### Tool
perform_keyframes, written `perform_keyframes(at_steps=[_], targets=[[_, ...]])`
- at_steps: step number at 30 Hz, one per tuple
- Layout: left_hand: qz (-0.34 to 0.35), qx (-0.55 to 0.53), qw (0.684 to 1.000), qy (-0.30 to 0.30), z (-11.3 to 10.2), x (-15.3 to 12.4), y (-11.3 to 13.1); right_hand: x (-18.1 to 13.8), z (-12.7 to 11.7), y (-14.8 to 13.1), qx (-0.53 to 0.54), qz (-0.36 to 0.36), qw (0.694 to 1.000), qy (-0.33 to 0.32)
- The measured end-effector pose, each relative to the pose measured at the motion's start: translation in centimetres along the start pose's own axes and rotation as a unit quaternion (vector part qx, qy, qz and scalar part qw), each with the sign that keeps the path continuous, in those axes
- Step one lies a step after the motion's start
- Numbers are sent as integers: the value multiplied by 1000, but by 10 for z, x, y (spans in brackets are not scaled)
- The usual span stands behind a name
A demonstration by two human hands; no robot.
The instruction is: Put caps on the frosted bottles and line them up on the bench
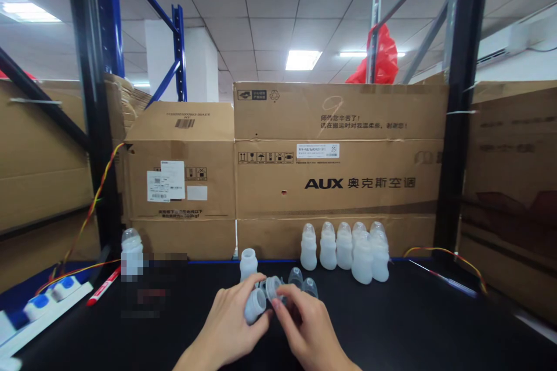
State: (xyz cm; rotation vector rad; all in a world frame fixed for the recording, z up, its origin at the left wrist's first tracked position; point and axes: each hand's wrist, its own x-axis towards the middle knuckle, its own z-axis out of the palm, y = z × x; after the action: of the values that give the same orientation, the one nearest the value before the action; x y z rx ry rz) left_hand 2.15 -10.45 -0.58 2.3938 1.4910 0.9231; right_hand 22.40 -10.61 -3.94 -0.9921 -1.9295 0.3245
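Note:
My left hand (230, 316) is closed round a whitish baby bottle (255, 307), its open mouth tilted toward me. Close beside that mouth, my right hand (311, 319) pinches a translucent bottle collar (273, 288) between thumb and fingers. The collar and the bottle's neck are apart. Behind my left hand an uncapped baby bottle (248, 264) stands upright, its lower part hidden. Clear bottle caps (296, 276) lie just past my right hand, partly covered by it.
Several capped baby bottles (362, 258) stand at the back right, and another bottle (131, 240) at the back left. A red marker (104, 285), a power strip (52, 316) and wires lie left. A thin tool (444, 278) lies right. Cardboard (278, 197) walls the back.

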Motion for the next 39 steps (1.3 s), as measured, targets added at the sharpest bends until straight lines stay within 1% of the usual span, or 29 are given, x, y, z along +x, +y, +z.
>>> perform_keyframes(at_steps=[2, 3, 7, 9, 13, 17, 21, 27, 33, 37, 39], targets=[[3, -10, 1000, 20, -4, 0, -1, 1, -4, 0, -7, 20, 1000, 9], [6, -25, 999, 33, -6, 1, -2, 2, -6, 0, -20, 23, 1000, 2], [39, -115, 988, 96, -14, 5, -8, 1, -8, 2, -89, 19, 993, -69], [43, -116, 986, 113, -17, 7, -11, -1, -4, 5, -121, 16, 988, -99], [13, -37, 995, 92, -22, 8, -18, -2, 10, 9, -171, 15, 975, -142], [-5, 25, 996, 87, -22, 7, -23, 1, 18, 9, -190, 2, 972, -137], [-27, 41, 995, 90, -21, 8, -24, 0, 20, 9, -197, -5, 971, -134], [-72, 43, 989, 121, -18, 10, -32, -3, 19, 8, -190, -14, 972, -134], [-88, 49, 987, 122, -16, 10, -34, -3, 17, 5, -186, 4, 971, -151], [-96, 53, 987, 118, -17, 11, -32, -2, 12, -1, -191, 12, 968, -164], [-101, 52, 987, 117, -17, 11, -31, -1, 9, -3, -193, 15, 968, -161]])
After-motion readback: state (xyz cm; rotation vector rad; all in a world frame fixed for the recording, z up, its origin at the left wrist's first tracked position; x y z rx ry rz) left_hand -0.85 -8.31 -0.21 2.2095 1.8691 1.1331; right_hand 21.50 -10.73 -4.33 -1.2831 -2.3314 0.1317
